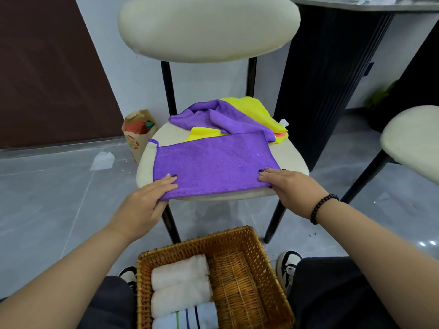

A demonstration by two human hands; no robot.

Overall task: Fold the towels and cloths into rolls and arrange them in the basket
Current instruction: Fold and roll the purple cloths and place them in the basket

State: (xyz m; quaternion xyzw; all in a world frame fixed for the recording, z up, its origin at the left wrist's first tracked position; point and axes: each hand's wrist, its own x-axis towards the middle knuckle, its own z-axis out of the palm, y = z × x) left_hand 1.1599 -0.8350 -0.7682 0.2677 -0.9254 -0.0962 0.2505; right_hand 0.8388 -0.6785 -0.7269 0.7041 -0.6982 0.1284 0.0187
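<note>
A purple cloth (213,162) lies flat on the cream chair seat (292,157). My left hand (147,200) pinches its near left corner, fingers on top and thumb under the edge. At the near right corner, my right hand (287,186) holds the cloth the same way. Behind it lies a heap of another purple cloth (213,115), a yellow cloth (254,108) and a bit of orange cloth. On the floor below, a wicker basket (240,269) holds two white rolled towels (180,271) and a striped pale-blue roll (187,317) along its left side.
The chair's cushioned backrest (209,27) rises behind the seat. A paper bag (137,134) and a white scrap (102,160) lie on the grey floor at left. A dark table base (327,79) and a second chair (413,141) stand at right. My knees flank the basket.
</note>
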